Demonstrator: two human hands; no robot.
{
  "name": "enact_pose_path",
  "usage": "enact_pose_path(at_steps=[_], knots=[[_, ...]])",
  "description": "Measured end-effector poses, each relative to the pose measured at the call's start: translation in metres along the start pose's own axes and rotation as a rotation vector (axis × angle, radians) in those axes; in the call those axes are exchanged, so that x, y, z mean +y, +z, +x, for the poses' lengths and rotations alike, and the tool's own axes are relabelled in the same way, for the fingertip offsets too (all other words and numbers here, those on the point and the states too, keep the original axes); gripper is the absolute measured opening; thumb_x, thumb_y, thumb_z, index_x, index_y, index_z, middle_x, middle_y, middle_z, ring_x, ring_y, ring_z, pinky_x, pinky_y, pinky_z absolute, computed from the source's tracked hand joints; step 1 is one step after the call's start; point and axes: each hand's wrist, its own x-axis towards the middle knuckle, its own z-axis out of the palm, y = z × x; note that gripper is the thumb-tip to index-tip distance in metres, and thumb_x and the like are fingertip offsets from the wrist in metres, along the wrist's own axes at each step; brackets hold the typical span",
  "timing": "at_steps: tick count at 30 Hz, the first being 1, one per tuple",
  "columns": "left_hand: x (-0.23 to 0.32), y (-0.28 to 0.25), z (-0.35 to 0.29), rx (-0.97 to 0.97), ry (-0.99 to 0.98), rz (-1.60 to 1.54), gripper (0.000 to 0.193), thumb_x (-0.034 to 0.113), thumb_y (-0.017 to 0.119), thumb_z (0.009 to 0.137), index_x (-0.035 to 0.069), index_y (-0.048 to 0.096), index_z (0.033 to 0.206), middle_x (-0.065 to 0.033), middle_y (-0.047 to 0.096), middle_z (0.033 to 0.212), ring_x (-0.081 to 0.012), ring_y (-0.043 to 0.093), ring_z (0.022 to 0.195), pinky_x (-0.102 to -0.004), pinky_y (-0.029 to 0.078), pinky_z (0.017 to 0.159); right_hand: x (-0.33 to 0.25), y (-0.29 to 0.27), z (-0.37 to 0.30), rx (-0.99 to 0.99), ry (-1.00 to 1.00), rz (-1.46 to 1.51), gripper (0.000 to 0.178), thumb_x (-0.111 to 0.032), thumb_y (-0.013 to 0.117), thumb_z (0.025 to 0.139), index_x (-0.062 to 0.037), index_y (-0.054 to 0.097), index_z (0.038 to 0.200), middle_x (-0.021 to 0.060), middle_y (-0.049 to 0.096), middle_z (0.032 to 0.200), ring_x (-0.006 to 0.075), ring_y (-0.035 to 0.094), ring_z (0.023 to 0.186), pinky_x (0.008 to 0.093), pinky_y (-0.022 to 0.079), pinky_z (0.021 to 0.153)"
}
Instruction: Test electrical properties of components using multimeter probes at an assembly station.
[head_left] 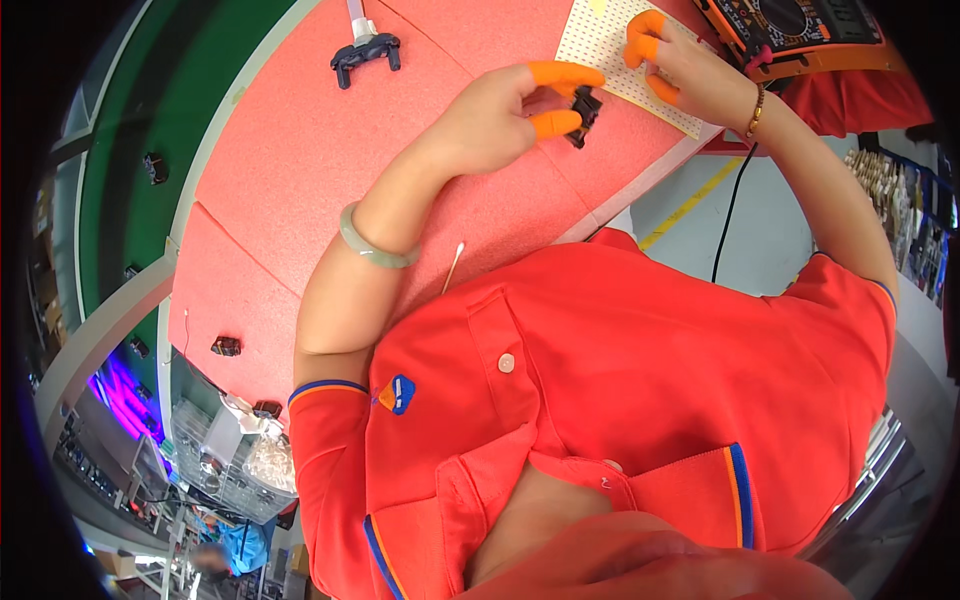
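My left hand (505,115), with orange finger cots on its thumb and fingers, pinches a small black plastic part (583,117) above the pink mat (400,140). To its right my right hand (690,72) is over a cream board with rows of small holes (590,50). Its fingers, in orange cots too, are curled toward the thumb. Anything between those fingertips is too small or hidden to make out.
A dark clamp-like fixture (366,58) stands at the far left of the mat. A cotton swab (453,267) and a small black part (226,346) lie nearer me. An orange-and-black multimeter (790,25) sits far right. A green conveyor belt (150,215) carries small black parts.
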Motion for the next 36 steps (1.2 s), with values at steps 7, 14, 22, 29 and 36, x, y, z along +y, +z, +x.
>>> enact_pose_path(at_steps=[7, 14, 22, 29, 36], knots=[[0.002, -0.018, 0.001, 0.180, -0.117, -0.653, 0.036, -0.001, 0.049, 0.078, 0.005, 0.045, 0.113, -0.0034, 0.054, 0.097, -0.0113, 0.052, 0.087, -0.0199, 0.042, 0.075, -0.046, -0.025, 0.034, 0.355, 0.084, 0.847, 0.020, 0.005, 0.054, 0.064, -0.0046, 0.044, 0.079, 0.0084, 0.039, 0.084, 0.0175, 0.045, 0.070, 0.0235, 0.040, 0.061], [-0.003, -0.022, 0.001, 0.314, -0.035, -0.677, 0.036, -0.001, 0.049, 0.079, 0.000, 0.042, 0.114, -0.0072, 0.052, 0.102, -0.0130, 0.052, 0.091, -0.0221, 0.042, 0.080, -0.067, -0.032, 0.051, 0.321, 0.057, 0.774, 0.020, 0.002, 0.056, 0.064, -0.0043, 0.044, 0.078, 0.0075, 0.040, 0.081, 0.0159, 0.044, 0.068, 0.0225, 0.039, 0.062], [0.006, -0.022, 0.001, 0.332, 0.009, -0.640, 0.038, -0.003, 0.050, 0.077, -0.002, 0.041, 0.114, -0.0098, 0.052, 0.102, -0.0152, 0.054, 0.091, -0.0240, 0.042, 0.081, -0.039, -0.001, 0.079, 0.736, -0.710, 0.508, 0.021, 0.002, 0.057, 0.063, -0.0044, 0.044, 0.079, 0.0066, 0.041, 0.075, 0.0155, 0.045, 0.066, 0.0238, 0.039, 0.060], [0.000, -0.027, -0.004, 0.455, -0.002, -0.509, 0.036, -0.004, 0.050, 0.077, -0.002, 0.043, 0.112, -0.0094, 0.053, 0.099, -0.0146, 0.055, 0.088, -0.0234, 0.044, 0.078, -0.079, -0.020, 0.070, 0.390, -0.077, 0.437, 0.018, 0.000, 0.057, 0.069, -0.0045, 0.047, 0.083, 0.0063, 0.046, 0.076, 0.0160, 0.049, 0.068, 0.0259, 0.042, 0.062], [-0.003, -0.038, -0.003, 0.570, 0.086, -0.541, 0.035, -0.003, 0.051, 0.077, -0.002, 0.044, 0.111, -0.0091, 0.053, 0.096, -0.0141, 0.054, 0.088, -0.0233, 0.044, 0.077, -0.079, 0.018, 0.087, 0.700, -0.153, 0.095, 0.031, 0.012, 0.057, 0.060, -0.0058, 0.048, 0.084, 0.0108, 0.041, 0.096, 0.0208, 0.050, 0.079, 0.0274, 0.041, 0.069]])
